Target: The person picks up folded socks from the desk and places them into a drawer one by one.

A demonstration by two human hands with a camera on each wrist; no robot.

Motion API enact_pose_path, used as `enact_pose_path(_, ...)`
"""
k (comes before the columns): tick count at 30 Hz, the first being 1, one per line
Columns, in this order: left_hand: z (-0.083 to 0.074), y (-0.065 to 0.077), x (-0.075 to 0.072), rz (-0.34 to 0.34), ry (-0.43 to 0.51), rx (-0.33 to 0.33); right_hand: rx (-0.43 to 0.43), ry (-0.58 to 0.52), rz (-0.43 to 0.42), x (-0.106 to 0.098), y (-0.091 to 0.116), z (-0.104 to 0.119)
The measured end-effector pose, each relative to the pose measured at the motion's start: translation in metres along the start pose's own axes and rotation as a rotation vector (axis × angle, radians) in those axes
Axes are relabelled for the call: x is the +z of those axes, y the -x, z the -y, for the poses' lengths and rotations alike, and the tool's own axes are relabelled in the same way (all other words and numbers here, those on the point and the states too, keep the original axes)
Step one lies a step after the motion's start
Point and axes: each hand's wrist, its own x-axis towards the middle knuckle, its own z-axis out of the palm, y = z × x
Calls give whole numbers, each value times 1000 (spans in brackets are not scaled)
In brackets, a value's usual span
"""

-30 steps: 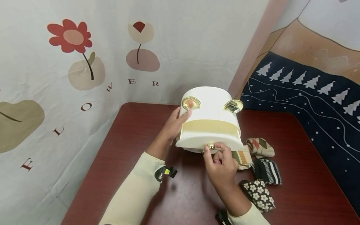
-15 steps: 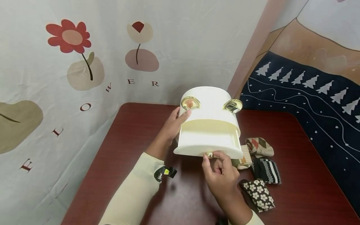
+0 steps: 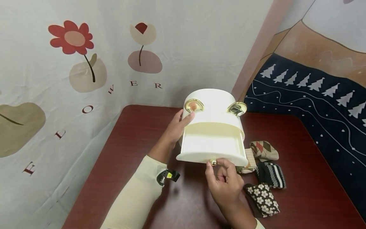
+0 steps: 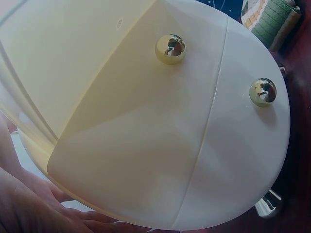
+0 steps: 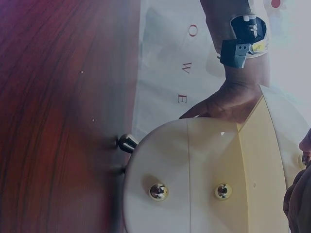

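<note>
A white rounded mini drawer cabinet [image 3: 211, 100] with two gold discs [image 3: 237, 108] stands on the table, its upper drawer [image 3: 211, 144] pulled out. Nothing lies on the visible drawer floor. My left hand [image 3: 175, 126] holds the cabinet's left side, thumb on top near the left disc. Thumb and forefinger of my right hand [image 3: 226, 181] pinch the drawer's gold knob [image 3: 213, 162]. Below the drawer, the left wrist view shows two further round knobs [image 4: 171, 48] on the white front. My right hand's fingers [image 5: 301, 194] show only at the edge of the right wrist view.
Several folded socks lie right of the cabinet: argyle socks [image 3: 265, 150], green-and-orange striped socks [image 3: 248, 162], black-and-white striped socks [image 3: 271, 175] and flowered socks [image 3: 262, 200]. The red-brown table [image 3: 137, 136] backs onto a printed wall cloth [image 3: 188, 41].
The upper drawer has slid further out toward me, baring its floor. My right hand has come down and nearer with the knob; the left hand keeps its place on the cabinet.
</note>
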Motion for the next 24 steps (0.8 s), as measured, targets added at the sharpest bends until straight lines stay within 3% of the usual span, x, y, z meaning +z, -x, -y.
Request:
enact_pose_path(15, -1, 1, -1, 6, -7, 7, -51, -40, -1, -4, -3, 4)
enact_pose_path(24, -2, 2, -1, 12, 2, -2, -34, -63, -97, -16, -10, 9)
